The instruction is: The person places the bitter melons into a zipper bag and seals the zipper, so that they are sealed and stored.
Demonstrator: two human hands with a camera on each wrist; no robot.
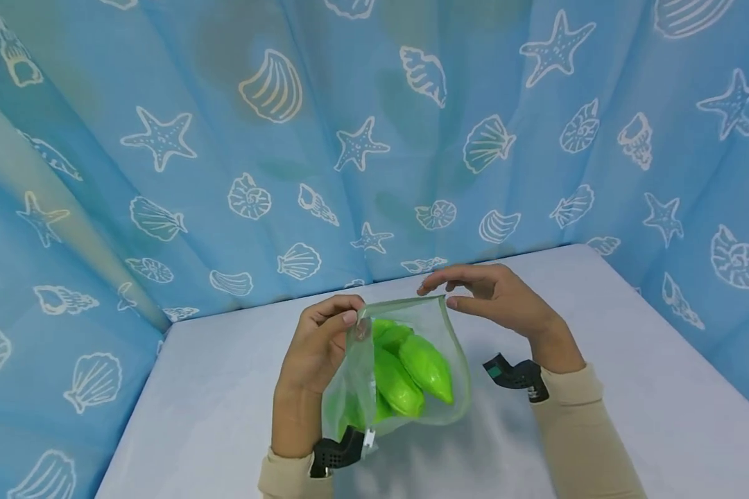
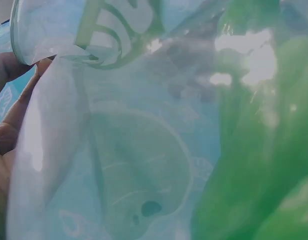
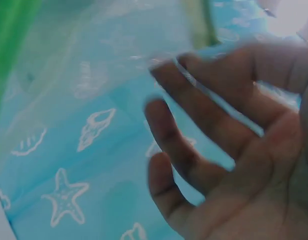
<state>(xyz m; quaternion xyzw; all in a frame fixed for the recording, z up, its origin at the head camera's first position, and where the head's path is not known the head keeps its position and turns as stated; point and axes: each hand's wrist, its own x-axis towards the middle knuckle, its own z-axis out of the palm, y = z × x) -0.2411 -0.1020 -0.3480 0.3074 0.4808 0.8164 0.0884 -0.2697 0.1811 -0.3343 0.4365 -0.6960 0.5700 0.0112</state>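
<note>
While the left hand (image 1: 318, 350) pinches the top left corner of a clear green-edged bag (image 1: 406, 360) between thumb and curled fingers, its grip is closed on the plastic and lifts the bag above the pale desk (image 1: 630, 416). Inside the bag lie several bright green pod-shaped pieces (image 1: 412, 374), their tips pointing toward 5 o'clock. At 2 o'clock from the bag, the right hand (image 1: 499, 298) sits at the top right corner of the bag's mouth; its fingers are loosely spread, the thumb tip just beside the bag's edge, and its grip is wide, holding nothing firmly that can be made out. From the right wrist view the fingers (image 3: 194, 120) appear relaxed and apart, with the bag's film blurred in front of them. Seen from the left wrist, the plastic fills the view. Behind the desk, from 9 to 3 o'clock, hangs a blue curtain (image 1: 225, 138) printed with shells and starfish.
</note>
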